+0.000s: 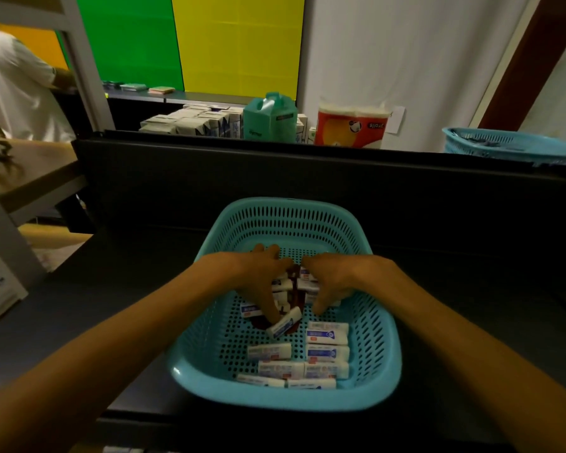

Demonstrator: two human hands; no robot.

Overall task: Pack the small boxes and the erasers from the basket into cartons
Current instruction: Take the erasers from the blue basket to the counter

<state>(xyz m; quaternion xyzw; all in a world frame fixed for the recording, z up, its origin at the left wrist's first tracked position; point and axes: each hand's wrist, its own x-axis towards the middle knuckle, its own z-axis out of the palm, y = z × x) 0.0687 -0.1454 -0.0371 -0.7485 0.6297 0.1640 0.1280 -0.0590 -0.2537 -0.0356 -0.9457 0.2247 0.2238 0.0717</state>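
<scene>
A teal perforated basket (383, 351) sits on the dark table in front of me. Inside lie several white erasers with blue sleeves (327, 335), some in a row along its near side. A dark red carton (296, 297) lies in the middle, with several erasers stacked in it. My left hand (262, 276) reaches into the basket, fingers curled down around the stack on the carton's left side. My right hand (330, 279) mirrors it on the right side, fingers curled over the erasers there. One loose eraser (283, 323) lies tilted just below my left fingers.
A raised dark partition (307, 178) stands behind the basket. Beyond it are stacked small boxes (193, 120), a teal jug (270, 117) and a toilet-roll pack (352, 125). Another teal basket (510, 147) rests at the right. A person in white (13, 86) stands at the far left.
</scene>
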